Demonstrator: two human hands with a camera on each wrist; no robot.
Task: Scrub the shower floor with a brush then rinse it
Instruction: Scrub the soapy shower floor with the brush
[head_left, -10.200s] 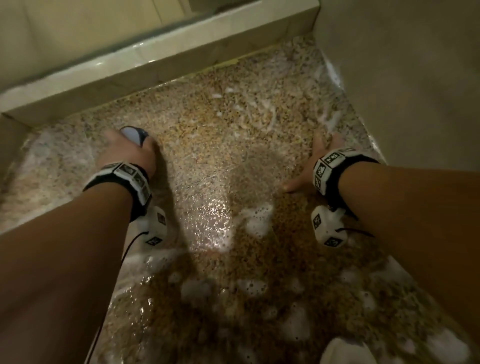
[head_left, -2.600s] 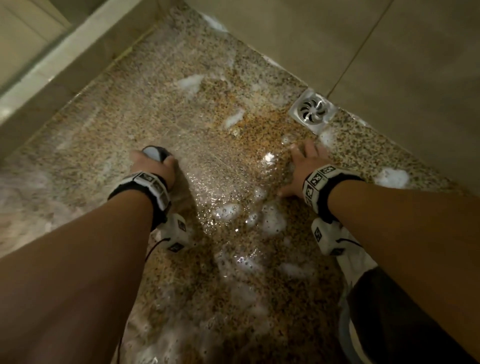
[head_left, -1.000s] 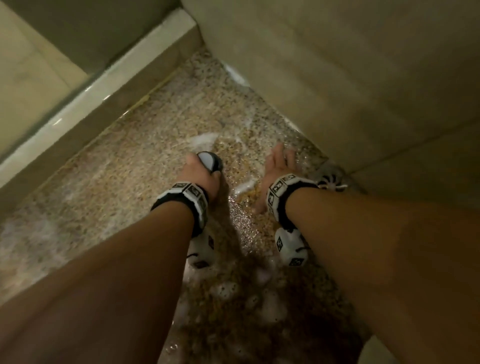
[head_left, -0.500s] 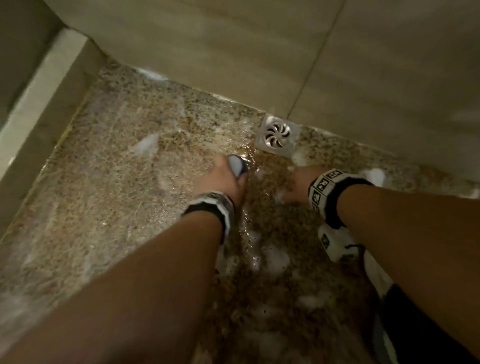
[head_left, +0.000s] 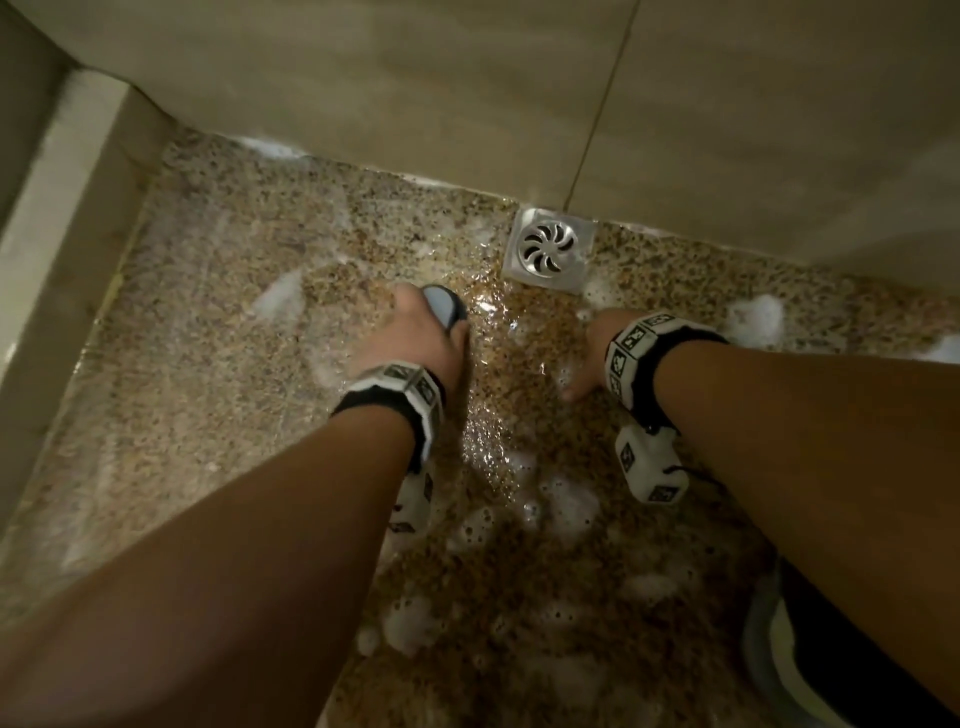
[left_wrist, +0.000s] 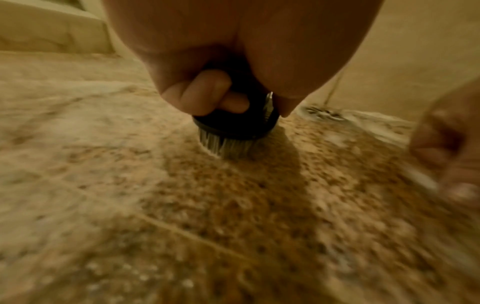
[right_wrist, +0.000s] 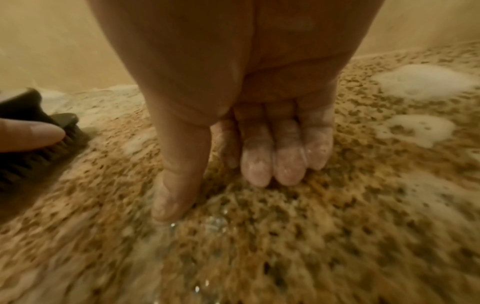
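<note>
Since half a second ago our left hand (head_left: 415, 332) has pushed the brush (left_wrist: 235, 131) a touch left, away from the drain (head_left: 549, 248). Fingers curl round its black cap, bristles splayed on the shower floor (head_left: 208, 364) under the fingertips. Right hand (right_wrist: 241, 115) is flat, fingers straight and soapy, bracing beside it. We judge the brush light, stiff-capped, slippery when sudsy: grip the cap top-down.

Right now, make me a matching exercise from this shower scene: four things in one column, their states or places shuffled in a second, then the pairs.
Things:
1. brush
2. right hand
3. drain
4. foam

States or places:
A. set in the floor against the wall
B. gripped by the left hand, bristles on the floor
C. flat on the wet floor
D. white patches on the speckled stone

Pairs: 1-B, 2-C, 3-A, 4-D
</note>
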